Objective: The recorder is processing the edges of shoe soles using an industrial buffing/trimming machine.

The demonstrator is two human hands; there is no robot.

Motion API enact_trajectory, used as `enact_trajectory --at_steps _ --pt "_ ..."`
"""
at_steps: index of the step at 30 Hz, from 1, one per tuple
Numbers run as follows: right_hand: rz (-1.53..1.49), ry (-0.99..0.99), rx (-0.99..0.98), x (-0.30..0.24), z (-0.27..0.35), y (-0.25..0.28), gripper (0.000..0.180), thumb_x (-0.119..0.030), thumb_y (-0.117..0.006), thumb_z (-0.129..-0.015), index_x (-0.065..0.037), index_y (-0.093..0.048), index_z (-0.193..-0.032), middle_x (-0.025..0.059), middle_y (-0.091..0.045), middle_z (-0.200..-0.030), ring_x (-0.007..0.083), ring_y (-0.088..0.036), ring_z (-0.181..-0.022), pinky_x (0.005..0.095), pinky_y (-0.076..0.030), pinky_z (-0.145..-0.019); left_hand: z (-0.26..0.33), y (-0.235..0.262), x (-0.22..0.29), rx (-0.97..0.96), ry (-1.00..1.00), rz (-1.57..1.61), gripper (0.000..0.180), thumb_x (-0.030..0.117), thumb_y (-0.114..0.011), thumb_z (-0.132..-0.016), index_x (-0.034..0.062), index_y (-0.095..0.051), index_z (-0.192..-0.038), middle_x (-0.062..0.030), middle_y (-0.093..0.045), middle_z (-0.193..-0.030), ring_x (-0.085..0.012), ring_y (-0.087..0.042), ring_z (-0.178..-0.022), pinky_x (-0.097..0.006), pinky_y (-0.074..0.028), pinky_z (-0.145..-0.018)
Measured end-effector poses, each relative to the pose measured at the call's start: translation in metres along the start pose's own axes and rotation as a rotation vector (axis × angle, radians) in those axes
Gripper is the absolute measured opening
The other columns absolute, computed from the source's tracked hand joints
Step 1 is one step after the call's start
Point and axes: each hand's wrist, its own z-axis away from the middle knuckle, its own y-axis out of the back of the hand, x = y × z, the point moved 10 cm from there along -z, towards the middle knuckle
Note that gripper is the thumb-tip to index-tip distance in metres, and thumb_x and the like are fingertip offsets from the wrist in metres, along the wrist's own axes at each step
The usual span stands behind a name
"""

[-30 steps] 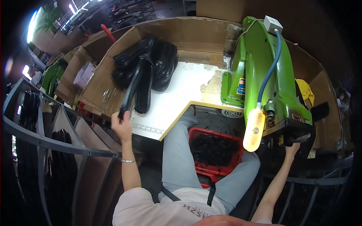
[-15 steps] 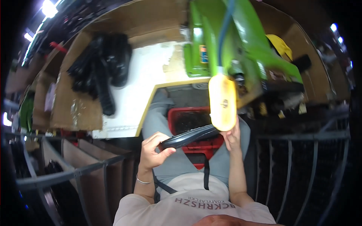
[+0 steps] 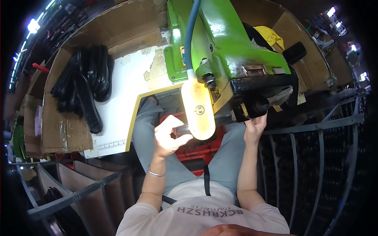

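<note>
A black shoe sole (image 3: 182, 129) lies crosswise at the front of the green machine (image 3: 224, 35), its middle hidden behind a glowing yellow lamp (image 3: 198, 112). With thumb and curled fingers, my left hand (image 3: 167, 137) is closed on the sole's left end. My right hand (image 3: 254, 129) is raised at the far end, just below the machine's dark head (image 3: 256, 104). Its fingertips are partly covered by the machine, but they look closed round the sole's right end.
On the white worktop (image 3: 132, 84) at left, several black soles (image 3: 88, 82) are heaped inside cardboard walls (image 3: 65, 129). A red crate (image 3: 197, 155) stands between my knees. Metal racks (image 3: 75, 200) flank me on both sides. A yellow cloth (image 3: 269, 36) lies behind the machine.
Both hands have carried the sole up to the machine's head, and its right part has gone behind the lamp and under the head. The view has shifted to the right.
</note>
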Motion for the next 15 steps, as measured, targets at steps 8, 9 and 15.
enact_trajectory --at_steps 8,9,15 --pt "0.001 -0.069 -0.118 0.017 0.024 -0.052 0.07 0.007 -0.072 -0.076 0.01 -0.034 -0.134 0.0151 -0.059 -0.115 0.0195 -0.06 -0.102 0.03 -0.052 -0.086 0.024 0.064 -0.018 0.108 0.068 0.023 0.041 0.029 -0.086 -0.069 -0.0016 -0.06 -0.078 -0.0035 -0.054 -0.074 -0.0108 -0.047 -0.064 -0.023 -0.036 -0.055" --pt "-0.028 -0.065 -0.144 0.013 0.027 -0.064 0.07 0.009 -0.072 -0.076 0.01 -0.034 -0.134 0.0153 -0.059 -0.115 0.0199 -0.06 -0.102 0.0307 -0.052 -0.087 0.03 0.073 -0.026 0.123 0.108 0.066 0.042 0.03 -0.085 -0.069 -0.0015 -0.06 -0.078 -0.0035 -0.054 -0.074 -0.0109 -0.047 -0.065 -0.023 -0.036 -0.056" --pt "0.092 0.084 -0.118 0.016 0.046 -0.072 0.086 0.001 -0.084 -0.066 0.007 -0.037 -0.138 0.0159 -0.056 -0.124 0.0208 -0.06 -0.105 0.0312 -0.053 -0.087 0.056 0.093 -0.07 0.103 0.211 0.201 0.042 0.027 -0.086 -0.069 -0.001 -0.058 -0.081 -0.0075 -0.056 -0.079 -0.0149 -0.053 -0.073 -0.026 -0.043 -0.066"
